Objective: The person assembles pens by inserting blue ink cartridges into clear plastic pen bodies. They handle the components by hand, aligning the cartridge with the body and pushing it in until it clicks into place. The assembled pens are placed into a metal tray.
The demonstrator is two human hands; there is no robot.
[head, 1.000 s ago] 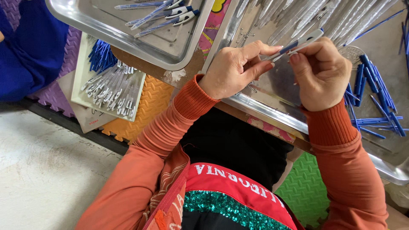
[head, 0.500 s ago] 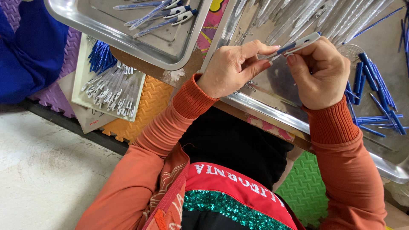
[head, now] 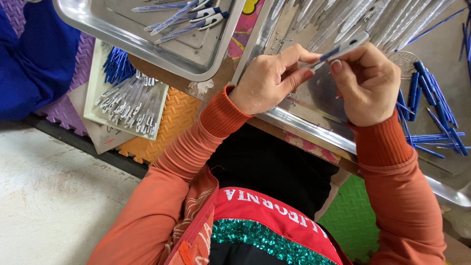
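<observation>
We have the slim clear-and-white plastic pen with its blue inner tube (head: 343, 49) pinched up in the air, just above the big steel tray (head: 314, 127) on the table in front of us. Our left hand (head: 270, 81) closes thumb and forefinger around its lower end, our right hand (head: 368, 83) wraps finger and thumb around the upper end near the white clip, so both hands are shut tight on the one pen. Held at both ends like that, it looks braced for pressing the parts together (a judgement, mind you). Right behind it lies a row of clear pen barrels (head: 382, 19), within easy reach. To our right, loose blue refill tubes (head: 431, 108) sit fanned out on the same tray. Off to the left, a second steel tray (head: 147, 44) holds a few finished pens (head: 191, 17), and lower down a white box (head: 127, 105) keeps more parts sorted.
</observation>
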